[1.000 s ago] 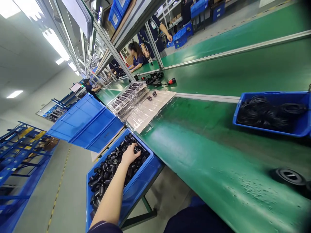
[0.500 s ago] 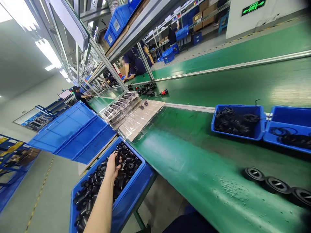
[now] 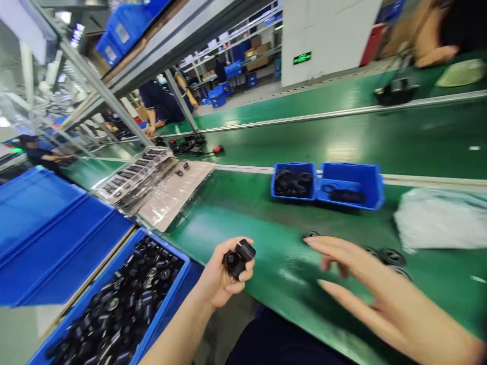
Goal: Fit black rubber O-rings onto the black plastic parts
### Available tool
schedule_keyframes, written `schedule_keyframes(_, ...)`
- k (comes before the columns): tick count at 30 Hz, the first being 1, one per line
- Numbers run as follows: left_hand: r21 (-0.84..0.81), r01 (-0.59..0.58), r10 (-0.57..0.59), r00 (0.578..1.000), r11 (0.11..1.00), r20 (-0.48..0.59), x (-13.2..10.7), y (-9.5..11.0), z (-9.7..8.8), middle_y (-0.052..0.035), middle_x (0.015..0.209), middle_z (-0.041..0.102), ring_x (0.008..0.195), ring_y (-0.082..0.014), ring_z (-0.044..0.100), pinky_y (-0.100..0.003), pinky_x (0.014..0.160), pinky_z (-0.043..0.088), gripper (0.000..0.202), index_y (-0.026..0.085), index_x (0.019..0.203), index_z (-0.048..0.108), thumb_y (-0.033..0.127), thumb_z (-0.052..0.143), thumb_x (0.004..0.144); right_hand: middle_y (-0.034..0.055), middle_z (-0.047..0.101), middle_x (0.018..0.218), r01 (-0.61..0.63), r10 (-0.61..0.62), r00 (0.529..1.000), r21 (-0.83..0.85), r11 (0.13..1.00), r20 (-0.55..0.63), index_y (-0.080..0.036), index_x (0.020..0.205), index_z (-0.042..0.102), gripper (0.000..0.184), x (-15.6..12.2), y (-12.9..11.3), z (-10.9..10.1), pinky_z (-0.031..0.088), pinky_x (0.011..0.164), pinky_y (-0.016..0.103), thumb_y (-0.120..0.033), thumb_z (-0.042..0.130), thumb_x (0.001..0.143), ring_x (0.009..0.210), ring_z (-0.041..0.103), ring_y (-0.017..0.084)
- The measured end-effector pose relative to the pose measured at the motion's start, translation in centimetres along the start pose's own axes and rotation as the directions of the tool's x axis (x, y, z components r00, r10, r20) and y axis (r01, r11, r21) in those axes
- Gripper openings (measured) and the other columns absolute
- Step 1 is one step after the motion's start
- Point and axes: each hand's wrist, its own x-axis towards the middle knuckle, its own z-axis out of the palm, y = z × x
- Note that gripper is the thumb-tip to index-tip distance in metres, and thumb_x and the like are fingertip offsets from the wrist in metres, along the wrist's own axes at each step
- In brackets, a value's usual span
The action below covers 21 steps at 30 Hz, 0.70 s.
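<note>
A long green bench (image 3: 243,203) crosses the room. On my far left, a blue tub (image 3: 173,299) heaped with small black pieces (image 3: 114,304) stands against its near edge; beyond lie clear trays (image 3: 133,172) and a brown sheet (image 3: 167,197). My left hand (image 3: 217,276) comes next, fingers curled closed round a pair of short black caps (image 3: 246,249) at the bench's near edge. Smooth and round, these could roll against each other, so I'd do well to settle them deeper in the palm, firm without squeezing. Past two blue bins (image 3: 352,175), my right hand (image 3: 382,286) is wide open, thumb well apart from fingers, nothing between them. Black discs (image 3: 391,257) lie just behind it; another shows at its fingertips, though blur hides whether they touch. Fingers this loose should close gently, pads first. A white bag (image 3: 441,218) sits farthest right.
</note>
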Motion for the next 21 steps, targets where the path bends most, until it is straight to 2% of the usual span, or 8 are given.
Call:
schedule_keyframes(2, 0.035, 0.123, -0.125, 0.989, 0.992, 0.073, 1.4, -1.8, 1.8, -0.0038, 0.07, 0.056, 0.05, -0.0074, 0.046, -0.009, 0.032, 0.02, 0.04, 0.018, 0.111, 0.057, 0.051, 0.048, 0.091, 0.0128, 0.055, 0.132, -0.061, 0.062, 0.987, -0.008, 0.998, 0.15, -0.026, 0.144, 0.038, 0.052, 0.7, -0.8, 1.2, 0.058, 0.082, 0.036, -0.031, 0.055, 0.095, 0.098, 0.064, 0.022)
schedule_keyframes(3, 0.063, 0.175, -0.18, 0.98, 0.983, 0.087, 1.9, -2.6, 2.5, -0.0033, 0.068, 0.057, 0.049, -0.0074, 0.047, -0.009, 0.032, 0.019, 0.04, 0.018, 0.105, 0.058, 0.054, 0.048, 0.091, 0.0122, 0.055, 0.133, -0.064, 0.062, 0.978, 0.003, 0.998, 0.199, -0.026, 0.143, 0.039, 0.051, 1.1, -1.1, 1.8, 0.056, 0.089, 0.037, -0.031, 0.054, 0.095, 0.105, 0.061, 0.023)
schedule_keyframes(6, 0.148, 0.229, -0.239, 0.97, 0.962, 0.048, 2.8, -4.0, 4.2, -0.0004, 0.061, 0.055, 0.047, -0.0079, 0.05, -0.01, 0.03, 0.02, 0.042, 0.018, 0.087, 0.056, 0.06, 0.052, 0.088, 0.0094, 0.06, 0.123, -0.087, 0.072, 0.969, 0.055, 0.995, 0.236, -0.023, 0.127, 0.052, 0.035, 2.1, -1.4, 2.8, 0.049, 0.098, 0.039, -0.026, 0.059, 0.093, 0.113, 0.056, 0.023)
schedule_keyframes(9, 0.205, 0.216, -0.223, 0.975, 0.955, 0.009, 3.3, -4.6, 5.2, 0.0011, 0.059, 0.053, 0.046, -0.0076, 0.05, -0.01, 0.03, 0.02, 0.049, 0.017, 0.083, 0.055, 0.066, 0.05, 0.086, 0.0071, 0.063, 0.112, -0.128, 0.106, 0.969, 0.084, 0.988, 0.224, -0.022, 0.116, 0.057, 0.025, 1.9, -1.1, 2.8, 0.049, 0.095, 0.037, -0.023, 0.062, 0.091, 0.105, 0.058, 0.02)
schedule_keyframes(14, 0.184, 0.266, -0.269, 0.963, 0.946, -0.01, 4.1, -5.3, 6.0, 0.0023, 0.061, 0.052, 0.046, -0.0069, 0.048, -0.01, 0.031, 0.019, 0.055, 0.018, 0.095, 0.056, 0.071, 0.046, 0.084, 0.007, 0.064, 0.113, -0.119, 0.108, 0.986, 0.085, 0.989, 0.127, -0.023, 0.119, 0.057, 0.027, 0.3, -0.1, 2.8, 0.048, 0.097, 0.038, -0.023, 0.06, 0.093, 0.11, 0.057, 0.021)
schedule_keyframes(17, 0.155, 0.228, -0.225, 0.974, 0.961, -0.036, 4.6, -5.8, 6.0, 0.0025, 0.065, 0.052, 0.047, -0.0055, 0.045, -0.01, 0.033, 0.018, 0.053, 0.02, 0.104, 0.056, 0.069, 0.049, 0.084, 0.0077, 0.062, 0.116, -0.174, 0.171, 0.984, 0.112, 0.978, 0.038, -0.025, 0.12, 0.057, 0.027, -0.2, 0.5, 2.3, 0.052, 0.087, 0.034, -0.025, 0.059, 0.093, 0.105, 0.059, 0.02)
schedule_keyframes(19, 0.132, 0.172, -0.166, 0.984, 0.976, -0.057, 4.8, -5.8, 5.8, 0.003, 0.067, 0.051, 0.048, -0.005, 0.044, -0.01, 0.034, 0.017, 0.047, 0.022, 0.102, 0.055, 0.066, 0.052, 0.085, 0.0083, 0.062, 0.113, -0.276, 0.291, 0.954, 0.162, 0.947, -0.079, -0.024, 0.116, 0.058, 0.024, -0.1, 0.8, 1.2, 0.054, 0.076, 0.032, -0.03, 0.06, 0.093, 0.095, 0.061, 0.019)
schedule_keyframes(21, 0.109, 0.148, -0.14, 0.987, 0.983, -0.074, 4.8, -5.6, 5.6, 0.003, 0.069, 0.051, 0.05, -0.0053, 0.044, -0.011, 0.034, 0.017, 0.042, 0.023, 0.097, 0.054, 0.063, 0.054, 0.085, 0.0075, 0.063, 0.104, -0.367, 0.418, 0.894, 0.271, 0.89, -0.16, -0.023, 0.114, 0.057, 0.025, 0.1, 1.3, -0.4, 0.053, 0.069, 0.031, -0.034, 0.061, 0.092, 0.082, 0.061, 0.018)
